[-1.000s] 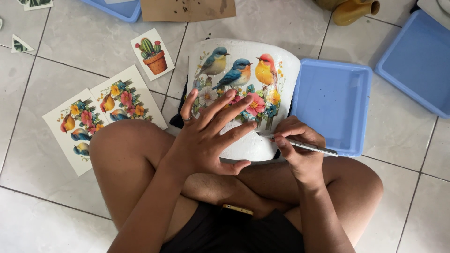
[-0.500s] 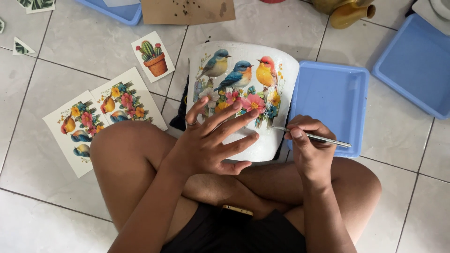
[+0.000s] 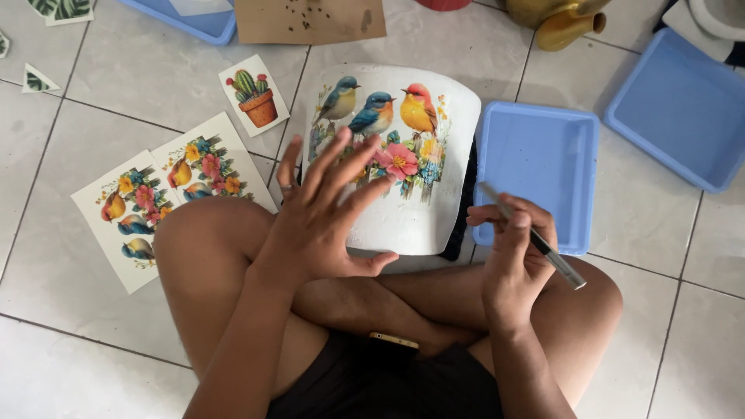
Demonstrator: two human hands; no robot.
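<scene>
the pot point(image 3: 411, 209) lies on the floor just beyond the knees; left hand point(image 3: 322, 221) spread wide over its left side, right hand point(image 3: 516, 248) just right of it, holding a brush point(image 3: 535, 240).

landmark: blue tray point(image 3: 543, 167) on the tiled floor
second blue tray point(image 3: 683, 109): right of it
cactus picture point(image 3: 254, 95): well left
bird-and-flower sheets point(image 3: 167, 194): farther left
brown cardboard point(image 3: 310, 19): up-left
</scene>
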